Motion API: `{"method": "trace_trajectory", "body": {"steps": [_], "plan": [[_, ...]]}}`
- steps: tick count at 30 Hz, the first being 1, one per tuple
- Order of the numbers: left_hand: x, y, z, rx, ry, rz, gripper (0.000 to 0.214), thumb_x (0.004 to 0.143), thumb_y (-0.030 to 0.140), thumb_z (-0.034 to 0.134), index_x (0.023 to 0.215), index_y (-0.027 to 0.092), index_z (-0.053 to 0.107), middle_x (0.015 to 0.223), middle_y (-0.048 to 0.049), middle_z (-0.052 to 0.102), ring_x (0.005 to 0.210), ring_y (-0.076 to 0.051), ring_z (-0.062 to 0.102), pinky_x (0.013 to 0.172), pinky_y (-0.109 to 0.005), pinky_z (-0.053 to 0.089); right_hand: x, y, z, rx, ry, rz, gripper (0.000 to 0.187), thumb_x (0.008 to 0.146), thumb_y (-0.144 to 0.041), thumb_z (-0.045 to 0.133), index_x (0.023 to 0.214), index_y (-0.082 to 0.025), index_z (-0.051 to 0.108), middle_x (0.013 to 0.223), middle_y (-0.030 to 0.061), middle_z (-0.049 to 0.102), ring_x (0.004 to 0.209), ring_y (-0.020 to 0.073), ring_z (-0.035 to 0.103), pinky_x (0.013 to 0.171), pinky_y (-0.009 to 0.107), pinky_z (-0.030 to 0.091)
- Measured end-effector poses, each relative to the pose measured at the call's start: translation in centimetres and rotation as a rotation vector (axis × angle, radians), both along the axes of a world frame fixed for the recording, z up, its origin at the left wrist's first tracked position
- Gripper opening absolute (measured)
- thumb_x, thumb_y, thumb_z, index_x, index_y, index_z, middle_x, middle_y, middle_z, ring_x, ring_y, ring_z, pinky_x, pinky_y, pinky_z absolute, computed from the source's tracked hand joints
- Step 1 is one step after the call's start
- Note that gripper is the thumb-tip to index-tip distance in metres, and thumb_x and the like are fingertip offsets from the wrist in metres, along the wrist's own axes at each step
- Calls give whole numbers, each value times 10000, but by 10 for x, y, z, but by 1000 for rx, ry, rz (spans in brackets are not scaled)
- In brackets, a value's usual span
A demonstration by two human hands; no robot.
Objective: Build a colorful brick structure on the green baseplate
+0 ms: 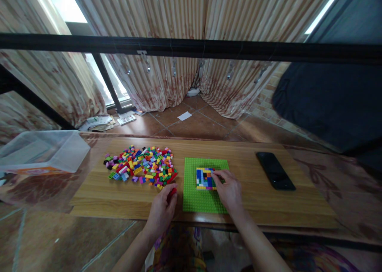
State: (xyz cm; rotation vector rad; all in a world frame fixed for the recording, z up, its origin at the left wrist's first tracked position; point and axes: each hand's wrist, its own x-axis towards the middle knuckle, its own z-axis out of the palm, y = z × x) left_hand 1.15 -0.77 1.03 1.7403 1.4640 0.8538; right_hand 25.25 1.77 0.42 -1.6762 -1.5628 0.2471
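Note:
A green baseplate (203,200) lies on the wooden table (268,208), with a small square of mixed-colour bricks (204,178) built on its far half. My right hand (228,190) rests on the plate, its fingertips pressing at the right edge of that brick square. My left hand (162,210) sits just left of the plate with its fingers curled round a red brick (173,191). A loose heap of small coloured bricks (141,166) is spread out beyond my left hand.
A black phone (275,170) lies face up on the right part of the table. A clear plastic tub (44,150) stands at the far left. Beyond the table are a tiled floor, curtains and a black rail (191,47).

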Motion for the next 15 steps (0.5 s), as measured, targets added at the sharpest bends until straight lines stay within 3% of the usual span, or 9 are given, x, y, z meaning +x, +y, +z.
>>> {"method": "trace_trajectory", "body": {"steps": [15], "plan": [[0, -1, 0, 12, -5, 6, 251, 886, 271, 453, 1064, 177, 603, 934, -66, 688, 832, -185, 640, 778, -305, 501, 4, 3, 1, 10, 3, 107, 258, 893, -362, 500, 810, -225, 703, 838, 48, 692, 814, 192, 617, 767, 329, 487]]}}
